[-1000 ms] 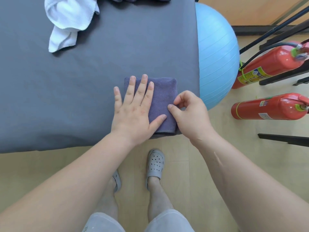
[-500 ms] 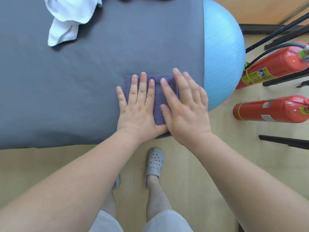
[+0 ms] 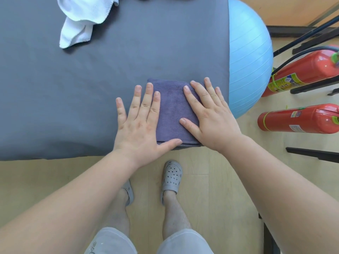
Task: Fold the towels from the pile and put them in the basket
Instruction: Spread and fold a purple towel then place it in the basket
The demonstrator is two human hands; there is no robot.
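A grey-covered desk (image 3: 73, 88) carries a folded purple towel (image 3: 172, 110) flat at its near right corner and a crumpled white towel (image 3: 82, 19) at the far left.

No wording can be made out. The far fire extinguisher (image 3: 302, 70) on the right carries a yellow label (image 3: 286, 82) with print too small to read. The near fire extinguisher (image 3: 297, 119) has a white label (image 3: 296, 128) (also blurred). Script lettering (image 3: 92, 248) on the shorts (image 3: 110, 242) is illegible.
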